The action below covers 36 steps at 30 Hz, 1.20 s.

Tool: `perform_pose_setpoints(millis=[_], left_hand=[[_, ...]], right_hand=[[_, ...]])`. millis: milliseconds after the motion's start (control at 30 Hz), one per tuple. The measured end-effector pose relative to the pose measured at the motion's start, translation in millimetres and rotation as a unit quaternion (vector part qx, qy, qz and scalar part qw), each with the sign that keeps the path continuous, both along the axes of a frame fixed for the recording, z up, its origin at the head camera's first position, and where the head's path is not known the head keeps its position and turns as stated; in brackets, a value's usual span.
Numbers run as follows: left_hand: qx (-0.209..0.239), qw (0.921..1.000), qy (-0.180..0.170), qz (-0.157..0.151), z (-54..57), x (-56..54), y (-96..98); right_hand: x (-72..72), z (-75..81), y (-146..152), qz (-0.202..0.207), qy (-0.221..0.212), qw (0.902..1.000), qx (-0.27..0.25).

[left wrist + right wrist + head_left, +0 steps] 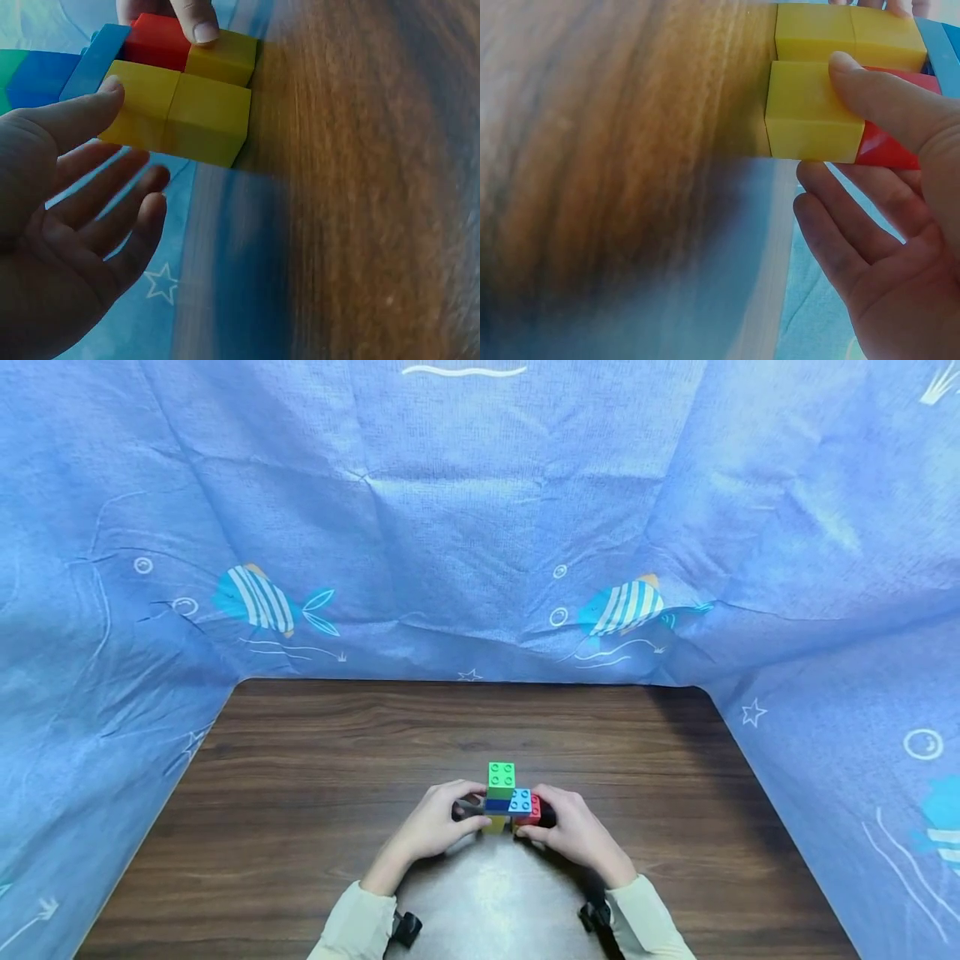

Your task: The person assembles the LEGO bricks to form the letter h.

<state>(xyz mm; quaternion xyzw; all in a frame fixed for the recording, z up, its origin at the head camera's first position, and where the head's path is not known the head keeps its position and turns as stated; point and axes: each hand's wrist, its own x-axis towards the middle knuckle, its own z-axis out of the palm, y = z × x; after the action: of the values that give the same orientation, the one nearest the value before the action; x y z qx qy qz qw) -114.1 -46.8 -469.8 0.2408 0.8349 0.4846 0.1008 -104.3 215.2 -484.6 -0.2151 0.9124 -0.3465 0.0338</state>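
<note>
A small structure of toy building bricks stands on the table between my hands. A green brick (501, 780) tops a dark blue brick (497, 805), beside the studs of a light blue brick (521, 801) that spans two legs. One leg is two stacked yellow bricks (206, 116); the other is a red brick (889, 144) over another yellow brick (814, 139). My left hand (437, 820) holds the left leg, thumb on the near face and fingers behind. From the right, my right hand (572, 828) grips the red-and-yellow leg, its thumb across the front.
The dark wood-grain table (337, 735) extends around the structure, with a glossy light reflection near the front. Blue cloth (465, 527) printed with fish hangs behind it and along both sides. A black wrist strap (406, 929) shows at the left sleeve.
</note>
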Motion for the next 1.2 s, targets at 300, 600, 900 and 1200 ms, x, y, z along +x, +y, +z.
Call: perform_pose_setpoints(millis=[300, 600, 900, 1200], left_hand=[[0.01, 0.9996, 0.003, 0.025, -5.5, 7.5, -2.6], [0.109, 0.9817, -0.002, 0.156, 2.2, 16.2, 0.3], [0.002, 0.9717, 0.066, 0.227, -5.4, 25.1, 9.0], [-0.091, 0.9651, 0.093, 0.227, -12.9, 32.5, 16.6]], right_hand=[[7.0, 1.2, -7, -0.036, -0.024, 0.9988, -0.022], [16.5, 12.7, -27, -0.125, -0.102, 0.9689, -0.188], [21.7, 9.6, -40, -0.193, -0.169, 0.944, -0.208], [26.3, -6.4, -54, -0.202, -0.147, 0.9607, -0.121]])
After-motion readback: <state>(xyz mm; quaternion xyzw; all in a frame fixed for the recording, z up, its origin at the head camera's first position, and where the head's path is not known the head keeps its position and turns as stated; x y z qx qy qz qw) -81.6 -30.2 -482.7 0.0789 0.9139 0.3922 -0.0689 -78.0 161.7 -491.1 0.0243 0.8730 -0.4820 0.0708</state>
